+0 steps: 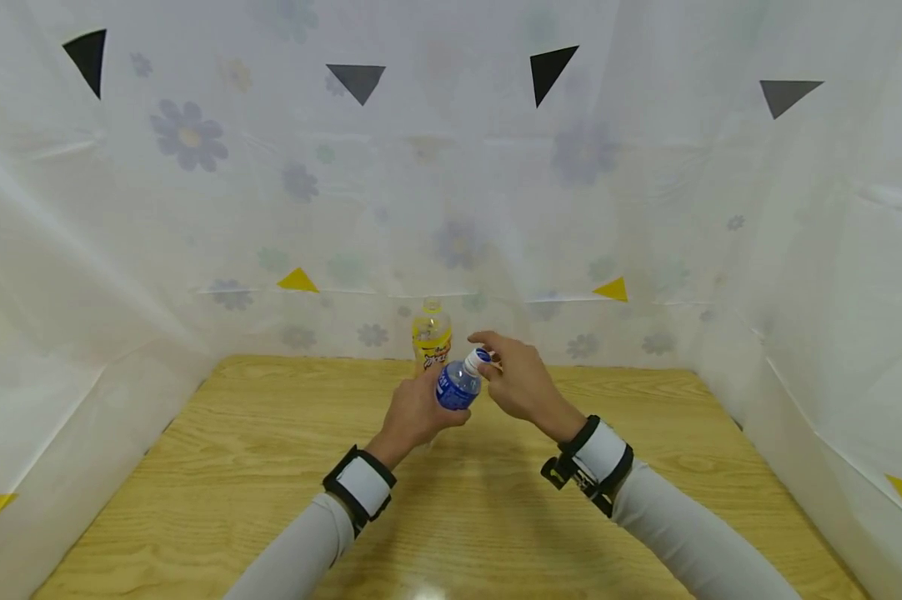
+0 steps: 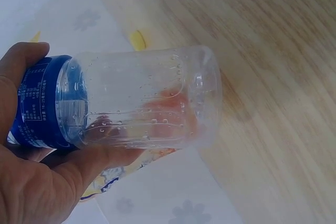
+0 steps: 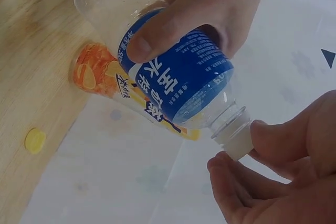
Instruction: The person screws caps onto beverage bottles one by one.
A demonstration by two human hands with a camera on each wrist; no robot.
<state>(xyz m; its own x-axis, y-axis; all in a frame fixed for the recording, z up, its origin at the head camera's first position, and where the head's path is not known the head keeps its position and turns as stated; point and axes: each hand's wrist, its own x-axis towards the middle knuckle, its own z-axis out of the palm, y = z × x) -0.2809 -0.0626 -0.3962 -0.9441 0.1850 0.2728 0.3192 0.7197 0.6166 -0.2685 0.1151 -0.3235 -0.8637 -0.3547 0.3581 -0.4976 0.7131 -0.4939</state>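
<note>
Left hand (image 1: 413, 414): wrapped round the tilted blue-label bottle (image 1: 457, 386), above the table (image 1: 233, 483).
Right hand (image 1: 522, 382): fingertips pinching its white cap (image 1: 477, 361).

yellow bottle (image 1: 431, 337) just behind hands, tabletop (image 1: 233, 467) open either side

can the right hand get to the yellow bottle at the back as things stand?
Probably not freely: the right hand pinches the white cap of the blue-labelled bottle, held by the left hand directly in front of the yellow bottle.
</note>
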